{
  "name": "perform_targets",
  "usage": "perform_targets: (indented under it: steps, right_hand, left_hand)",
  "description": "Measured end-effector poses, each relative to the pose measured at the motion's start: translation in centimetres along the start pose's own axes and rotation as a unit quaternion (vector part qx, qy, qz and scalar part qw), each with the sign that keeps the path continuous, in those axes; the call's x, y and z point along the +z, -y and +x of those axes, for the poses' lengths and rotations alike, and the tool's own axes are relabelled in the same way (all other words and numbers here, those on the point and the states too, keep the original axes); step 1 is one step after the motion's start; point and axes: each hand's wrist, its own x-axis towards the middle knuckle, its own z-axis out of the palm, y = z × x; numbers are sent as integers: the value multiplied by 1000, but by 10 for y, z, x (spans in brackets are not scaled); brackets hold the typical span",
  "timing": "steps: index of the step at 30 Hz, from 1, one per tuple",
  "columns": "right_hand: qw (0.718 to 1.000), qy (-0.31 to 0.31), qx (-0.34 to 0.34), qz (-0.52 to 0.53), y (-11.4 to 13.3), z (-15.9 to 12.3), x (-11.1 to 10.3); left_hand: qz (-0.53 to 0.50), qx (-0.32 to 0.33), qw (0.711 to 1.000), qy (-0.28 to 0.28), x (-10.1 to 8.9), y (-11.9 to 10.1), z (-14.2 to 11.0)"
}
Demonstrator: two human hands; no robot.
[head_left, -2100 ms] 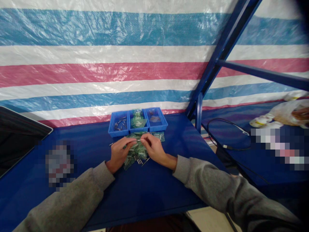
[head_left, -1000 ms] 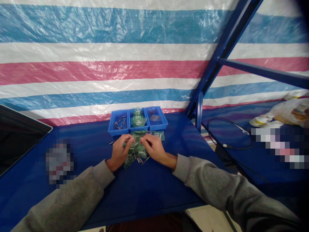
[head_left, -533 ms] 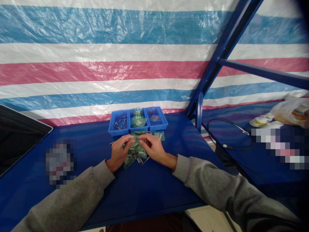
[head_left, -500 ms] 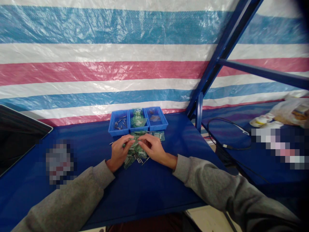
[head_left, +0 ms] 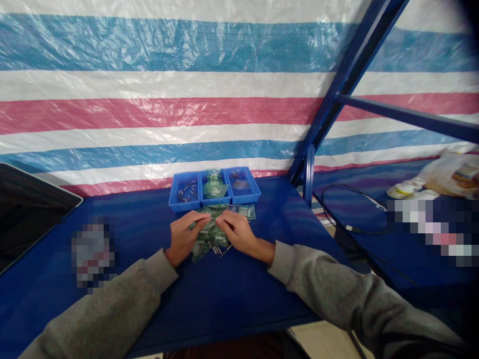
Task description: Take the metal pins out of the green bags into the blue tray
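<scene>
"The left hand (head_left: 185, 233) and right hand (head_left: 239, 232) pinch tighter than half a second ago."
"On what?"
"I can't tell; anything there is too small."
"And outward?"
"Green packets (head_left: 211, 232) heaped beneath, loose metal rods (head_left: 215, 246) on the tabletop (head_left: 239, 304) at the near side, blue trays (head_left: 216, 201) on the far side."
"The risk?"
"A brushing knuckle could scatter those rods."
</scene>
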Motion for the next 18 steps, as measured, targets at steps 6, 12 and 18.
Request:
perform_targets:
  steps: [6, 12, 18]
  right_hand:
    - [1000, -10, 20, -8, 1, 0, 0]
    - [1000, -11, 25, -7, 4, 1, -2]
    - [1000, -13, 18, -2, 3, 1, -2]
  left_hand:
    - [127, 29, 984, -120, -27, 5, 40]
    - [342, -14, 938, 51, -52, 20, 68]
    - [478, -76, 824, 294, -70, 2, 69]
